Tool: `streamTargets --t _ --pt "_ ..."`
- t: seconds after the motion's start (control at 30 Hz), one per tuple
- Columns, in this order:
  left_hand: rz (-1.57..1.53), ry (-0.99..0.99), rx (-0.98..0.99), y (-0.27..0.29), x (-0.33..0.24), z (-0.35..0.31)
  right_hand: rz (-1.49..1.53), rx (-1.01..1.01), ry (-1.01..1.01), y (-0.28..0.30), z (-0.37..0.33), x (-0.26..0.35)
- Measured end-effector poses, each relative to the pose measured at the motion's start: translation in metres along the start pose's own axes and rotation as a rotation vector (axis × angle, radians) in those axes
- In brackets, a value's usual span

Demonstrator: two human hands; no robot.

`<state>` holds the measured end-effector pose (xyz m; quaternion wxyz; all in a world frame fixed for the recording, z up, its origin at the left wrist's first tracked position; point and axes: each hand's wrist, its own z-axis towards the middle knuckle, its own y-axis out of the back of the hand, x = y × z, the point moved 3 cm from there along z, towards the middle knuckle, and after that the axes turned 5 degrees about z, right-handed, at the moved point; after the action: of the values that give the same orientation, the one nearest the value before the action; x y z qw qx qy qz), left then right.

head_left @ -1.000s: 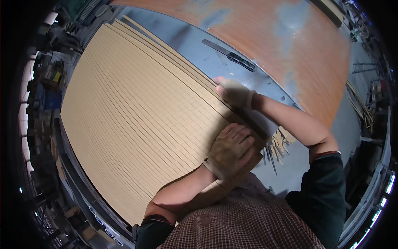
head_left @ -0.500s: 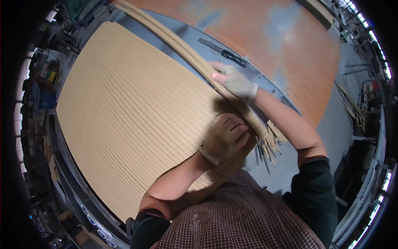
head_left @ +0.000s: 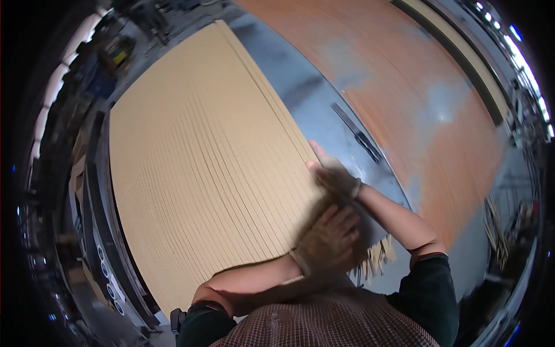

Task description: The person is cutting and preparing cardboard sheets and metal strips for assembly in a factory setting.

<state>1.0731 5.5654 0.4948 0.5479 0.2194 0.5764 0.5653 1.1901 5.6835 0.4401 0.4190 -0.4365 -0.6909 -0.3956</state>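
Observation:
A large tan sheet (head_left: pixel 179 133), scored with many parallel lines, spreads across the table on my left. Along its right edge lies a long tan strip (head_left: pixel 254 72), close against the sheet. My right hand (head_left: pixel 336 176), gloved with bare fingertips, is at the near end of that strip, thumb over the top and forefinger along the outer side. Closer to my body, my left hand (head_left: pixel 329 240), in a similar glove, hovers over or rests on the sheet's near right corner; contact is hidden. Its fingers are loosely bent and apart, with nothing visible in them.
On the blue-grey tabletop (head_left: pixel 283 52) lies a long flat-bladed tool with a black handle (head_left: pixel 367 147). An orange-brown board (head_left: pixel 381 58) lies beyond. Thin offcuts (head_left: pixel 378 254) stick out near my apron. A dark rail (head_left: pixel 104 231) runs along the left.
The long strip, earlier angled away from the sheet's right edge, now lies along it. My right hand has moved nearer my body with it. My left hand's fingers have loosened from a fist.

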Motion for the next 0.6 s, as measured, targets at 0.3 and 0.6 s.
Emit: streamTargets --t 0.3,0.6 --pt "-0.103 0.075 -0.167 -0.021 0.001 -0.006 -0.023 -0.053 0.511 -0.002 0.252 0.037" --pt "-0.136 0.077 -0.23 -0.022 0.011 -0.001 0.373 0.017 0.3 0.026 0.381 0.079"
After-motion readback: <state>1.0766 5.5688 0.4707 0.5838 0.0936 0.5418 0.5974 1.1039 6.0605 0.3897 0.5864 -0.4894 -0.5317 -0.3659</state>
